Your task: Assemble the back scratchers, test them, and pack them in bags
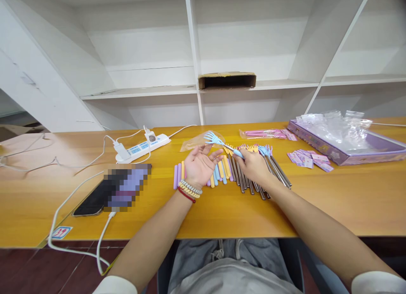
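A back scratcher (229, 148) with a light blue claw-shaped head, a metal rod and a blue grip is held by my right hand (252, 165), its fingers wrapped round the grip. My left hand (203, 163) is palm up and open, fingers apart, just below the scratcher's head; whether they touch I cannot tell. Under and beside my left hand lies a row of purple, yellow and blue handle sleeves (225, 169). Beneath my right hand are several metal rods (279, 171) with yellow, blue and purple claw heads. A clear plastic bag (193, 142) lies behind my left hand.
Packaged pink back scratchers (264, 134) lie at the back. Printed cards (309, 159) sit by a purple tray (364, 158) of clear bags (336, 131). On the left are a phone (90, 199), a power strip (144, 148) and white cables (58, 209). A cardboard box (226, 87) rests on the shelf.
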{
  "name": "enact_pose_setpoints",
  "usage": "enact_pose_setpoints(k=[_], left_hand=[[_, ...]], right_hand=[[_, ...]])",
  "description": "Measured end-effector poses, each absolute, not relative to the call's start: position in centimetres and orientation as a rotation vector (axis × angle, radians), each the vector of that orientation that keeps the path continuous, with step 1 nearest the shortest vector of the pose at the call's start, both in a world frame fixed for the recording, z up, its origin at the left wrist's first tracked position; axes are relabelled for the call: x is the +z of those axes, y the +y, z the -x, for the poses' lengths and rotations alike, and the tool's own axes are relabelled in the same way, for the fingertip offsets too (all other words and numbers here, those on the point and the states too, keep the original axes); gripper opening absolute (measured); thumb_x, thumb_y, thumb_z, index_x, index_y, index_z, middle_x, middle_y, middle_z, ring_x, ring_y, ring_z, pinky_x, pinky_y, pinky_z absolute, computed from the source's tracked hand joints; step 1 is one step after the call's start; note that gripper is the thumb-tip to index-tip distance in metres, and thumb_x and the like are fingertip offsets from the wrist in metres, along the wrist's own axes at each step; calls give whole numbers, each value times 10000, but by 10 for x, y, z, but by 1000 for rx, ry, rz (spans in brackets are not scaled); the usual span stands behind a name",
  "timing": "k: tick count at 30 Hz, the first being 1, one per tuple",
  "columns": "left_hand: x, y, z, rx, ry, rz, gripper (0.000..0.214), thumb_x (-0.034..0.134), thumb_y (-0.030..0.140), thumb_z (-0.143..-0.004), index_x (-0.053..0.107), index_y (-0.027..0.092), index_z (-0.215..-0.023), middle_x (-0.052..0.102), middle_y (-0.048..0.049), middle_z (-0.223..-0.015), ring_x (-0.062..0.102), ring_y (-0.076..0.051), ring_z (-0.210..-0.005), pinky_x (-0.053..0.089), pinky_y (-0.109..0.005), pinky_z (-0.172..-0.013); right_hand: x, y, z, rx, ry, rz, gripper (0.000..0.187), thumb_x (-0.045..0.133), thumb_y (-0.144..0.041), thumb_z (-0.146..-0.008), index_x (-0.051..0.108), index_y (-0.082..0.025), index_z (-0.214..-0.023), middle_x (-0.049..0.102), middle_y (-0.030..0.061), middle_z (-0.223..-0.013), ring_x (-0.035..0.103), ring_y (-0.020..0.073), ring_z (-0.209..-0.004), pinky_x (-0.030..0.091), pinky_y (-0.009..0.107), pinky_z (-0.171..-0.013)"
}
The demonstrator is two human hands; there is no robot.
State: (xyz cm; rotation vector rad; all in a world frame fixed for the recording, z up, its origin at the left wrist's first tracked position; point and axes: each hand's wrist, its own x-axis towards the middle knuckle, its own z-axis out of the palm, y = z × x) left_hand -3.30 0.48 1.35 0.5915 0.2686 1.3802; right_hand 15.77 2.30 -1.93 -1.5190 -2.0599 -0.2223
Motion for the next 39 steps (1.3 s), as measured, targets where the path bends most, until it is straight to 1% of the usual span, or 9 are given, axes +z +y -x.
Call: enact_pose_setpoints(k=[3, 7, 12, 17, 24, 28, 31, 34, 39], left_hand=[[15, 6, 35, 1349, 286, -626, 303, 436, 403, -840, 602, 159, -910, 694, -71, -848, 669, -248, -748, 494, -425, -741], [16, 11, 38, 1385, 379, -656, 345, 516, 491, -806, 599, 157, -831, 649, -31, -668, 625, -174, -585, 492, -330, -615], [17, 15, 37, 1548, 486, -734, 198, 646, 333, -758, 612, 172, -868, 634, 8, -715, 571, -87, -564, 441, -218, -533], [15, 19, 37, 1675, 594, -826, 243, 714, 201, -686, 630, 149, -909, 663, -36, -844, 618, -111, -732, 483, -236, -679], [11, 12, 27, 1558, 609, -946, 226, 737, 242, -672, 645, 129, -844, 667, -53, -844, 634, -129, -754, 502, -270, -737], [4, 4, 19, 1310, 678, -1061, 285, 695, 337, -716, 649, 141, -918, 666, -63, -753, 613, -148, -556, 477, -265, -487], [-1, 3, 17, 1138, 693, -1138, 317, 667, 388, -731, 638, 146, -934, 636, -57, -659, 585, -168, -462, 400, -256, -365], [-1, 8, 20, 1233, 653, -1064, 238, 703, 337, -701, 617, 143, -808, 635, -50, -683, 621, -165, -559, 458, -256, -454], [3, 23, 35, 1587, 575, -798, 212, 688, 320, -718, 588, 159, -815, 653, -29, -805, 637, -132, -750, 504, -256, -681]], right_hand=[[-20, 23, -157, -198, -2086, 1503, 365, 286, -439, -927, 506, -173, -809, 623, 54, -753, 524, 134, -630, 202, 250, -569], [-15, 19, -157, -144, -2132, 1479, 385, 293, -476, -917, 484, -173, -777, 606, 42, -717, 502, 125, -608, 211, 239, -569], [-5, 11, -156, -7, -2196, 1467, 501, 258, -604, -891, 465, -170, -751, 555, 24, -633, 467, 116, -584, 222, 229, -563], [-5, 13, -156, 51, -2219, 1561, 531, 195, -575, -913, 494, -167, -752, 565, 42, -662, 473, 126, -601, 214, 238, -558], [-8, 13, -154, 84, -2190, 1514, 522, 217, -578, -911, 472, -169, -710, 557, 31, -634, 467, 121, -587, 228, 236, -554], [-7, 10, -151, 178, -2175, 1447, 502, 245, -566, -910, 507, -171, -748, 573, 30, -635, 498, 122, -595, 278, 232, -580], [-8, 8, -150, 203, -2100, 1430, 449, 303, -550, -900, 539, -176, -978, 612, 38, -708, 558, 150, -683, 322, 233, -618], [-10, 9, -149, 210, -2023, 1422, 485, 344, -538, -889, 456, -169, -1183, 615, 34, -718, 576, 165, -695, 350, 243, -638], [-12, 9, -152, 224, -2025, 1401, 538, 362, -549, -873, 411, -155, -1235, 583, 20, -666, 542, 159, -613, 351, 255, -612]])
